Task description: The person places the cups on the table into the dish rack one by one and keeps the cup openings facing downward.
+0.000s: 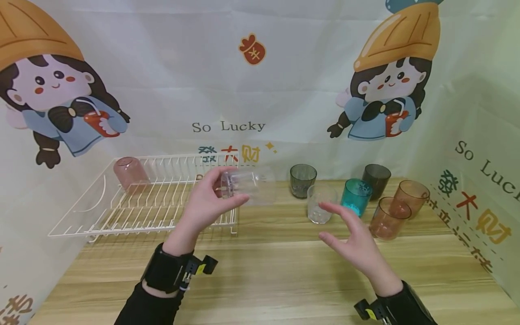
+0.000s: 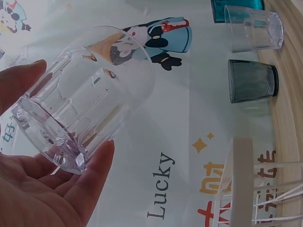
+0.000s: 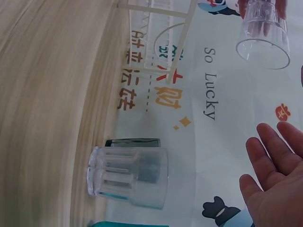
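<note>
My left hand [image 1: 203, 201] grips a clear tumbler [image 1: 256, 186] by its thick base, in the air by the rack's right end. The tumbler lies sideways, its mouth facing right; the left wrist view shows thumb and fingers on either side of the base [image 2: 71, 146]. Nothing is in my right hand [image 1: 357, 246], whose thumb and fingers are apart above the table. Just behind its fingertips stands a second clear tumbler [image 1: 318, 210], upright. A pink tumbler [image 1: 132, 174] rests tilted at the left end of the white wire rack [image 1: 162, 232].
Behind the clear tumbler stands a grey tumbler [image 1: 302, 183]. Further right are a teal tumbler [image 1: 355, 198], a dark tumbler [image 1: 376, 180] and two amber tumblers [image 1: 386, 228], close together. A printed cloth [image 1: 292, 122] hangs along the table's back edge [image 1: 280, 181].
</note>
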`<action>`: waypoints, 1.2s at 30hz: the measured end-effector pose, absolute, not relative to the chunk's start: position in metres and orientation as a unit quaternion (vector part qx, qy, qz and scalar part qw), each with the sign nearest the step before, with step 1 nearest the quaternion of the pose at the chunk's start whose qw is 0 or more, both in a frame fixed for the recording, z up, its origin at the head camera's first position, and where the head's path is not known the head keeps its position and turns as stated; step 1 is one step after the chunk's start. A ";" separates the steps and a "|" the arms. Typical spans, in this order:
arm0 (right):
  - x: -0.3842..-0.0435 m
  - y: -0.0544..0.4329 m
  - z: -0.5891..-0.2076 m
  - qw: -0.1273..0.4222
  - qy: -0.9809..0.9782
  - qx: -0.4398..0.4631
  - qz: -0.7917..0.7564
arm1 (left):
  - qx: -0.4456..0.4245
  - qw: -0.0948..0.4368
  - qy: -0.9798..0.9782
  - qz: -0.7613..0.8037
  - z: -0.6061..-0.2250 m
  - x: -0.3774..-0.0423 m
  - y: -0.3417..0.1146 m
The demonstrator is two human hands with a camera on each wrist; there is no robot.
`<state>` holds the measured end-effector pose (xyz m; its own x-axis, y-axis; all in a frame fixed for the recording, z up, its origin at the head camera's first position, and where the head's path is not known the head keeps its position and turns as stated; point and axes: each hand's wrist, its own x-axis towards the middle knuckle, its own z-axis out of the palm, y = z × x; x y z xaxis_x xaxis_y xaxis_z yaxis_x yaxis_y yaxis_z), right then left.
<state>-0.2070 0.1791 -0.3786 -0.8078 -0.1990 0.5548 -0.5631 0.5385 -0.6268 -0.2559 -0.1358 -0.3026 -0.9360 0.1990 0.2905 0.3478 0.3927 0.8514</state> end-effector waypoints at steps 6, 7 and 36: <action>-0.206 0.181 -0.384 0.216 -0.865 0.216 0.398 | -0.161 0.087 -0.851 -0.492 -0.296 -0.263 -0.144; -0.206 0.181 -0.385 0.215 -0.867 0.215 0.395 | -0.158 0.088 -0.855 -0.486 -0.295 -0.264 -0.145; -0.209 0.197 -0.402 0.209 -0.888 0.212 0.349 | -0.112 0.076 -0.904 -0.406 -0.262 -0.289 -0.181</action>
<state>-0.2093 0.1971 -0.4024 -0.8224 -0.2303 0.5202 -0.5228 0.6664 -0.5315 -0.2892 -0.1806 -0.2625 -0.9634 0.1408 0.2280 0.2640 0.6446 0.7174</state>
